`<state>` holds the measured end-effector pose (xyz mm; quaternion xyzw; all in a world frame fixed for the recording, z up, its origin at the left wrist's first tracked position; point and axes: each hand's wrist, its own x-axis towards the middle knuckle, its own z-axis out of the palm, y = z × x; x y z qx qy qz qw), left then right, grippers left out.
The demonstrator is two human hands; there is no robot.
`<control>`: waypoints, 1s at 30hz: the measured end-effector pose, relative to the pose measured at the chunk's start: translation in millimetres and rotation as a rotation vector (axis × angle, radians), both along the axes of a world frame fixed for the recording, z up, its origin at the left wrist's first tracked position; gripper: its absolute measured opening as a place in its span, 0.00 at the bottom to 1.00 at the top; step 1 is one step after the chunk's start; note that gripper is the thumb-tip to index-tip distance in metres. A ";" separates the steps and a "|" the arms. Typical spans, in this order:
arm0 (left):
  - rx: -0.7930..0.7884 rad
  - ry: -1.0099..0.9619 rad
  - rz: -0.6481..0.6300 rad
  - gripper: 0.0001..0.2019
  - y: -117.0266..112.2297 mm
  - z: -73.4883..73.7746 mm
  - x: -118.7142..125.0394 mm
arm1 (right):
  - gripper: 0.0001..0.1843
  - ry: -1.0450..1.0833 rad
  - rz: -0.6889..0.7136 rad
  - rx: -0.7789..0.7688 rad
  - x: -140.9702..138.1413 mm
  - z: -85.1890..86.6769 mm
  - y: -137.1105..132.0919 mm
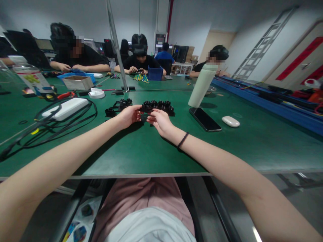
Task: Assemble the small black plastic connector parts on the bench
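Both my arms reach forward over a green table. My left hand pinches the left end of a row of small black plastic parts that lies on the table. My right hand, with a dark band on the wrist, has its fingers curled at the near edge of the same row, touching it. More loose black parts lie just left of the row.
A dark phone, a white oval case and a pale bottle lie to the right. A white power bank with black cables sits left. A slanted metal pole rises behind. Several people work across the table.
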<state>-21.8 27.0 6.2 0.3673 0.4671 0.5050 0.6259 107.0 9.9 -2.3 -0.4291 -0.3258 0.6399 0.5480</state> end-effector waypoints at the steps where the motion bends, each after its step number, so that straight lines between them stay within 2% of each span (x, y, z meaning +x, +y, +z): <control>1: 0.007 -0.002 0.002 0.07 -0.8 0.2 0.0 | 0.10 0.025 0.010 -0.001 0.4 0.7 0.1; 9: 0.069 -0.018 -0.039 0.11 -0.8 -1.4 -2.1 | 0.11 0.067 0.074 -0.034 2.5 1.2 1.6; 14: 0.050 -0.031 -0.050 0.07 -0.5 -1.7 -2.2 | 0.11 0.047 0.058 -0.001 2.3 -0.3 0.6; 19: 0.009 -0.023 -0.010 0.11 1.1 -1.9 -0.6 | 0.10 0.026 0.069 0.025 2.9 -3.3 3.3; 22: 0.003 -0.015 0.009 0.10 4.2 -4.2 -1.5 | 0.08 0.021 0.068 0.023 2.7 -3.5 3.7; 30: 0.017 0.016 0.044 0.11 3.8 -5.2 -2.1 | 0.11 0.003 0.069 -0.002 1.0 2.3 -2.4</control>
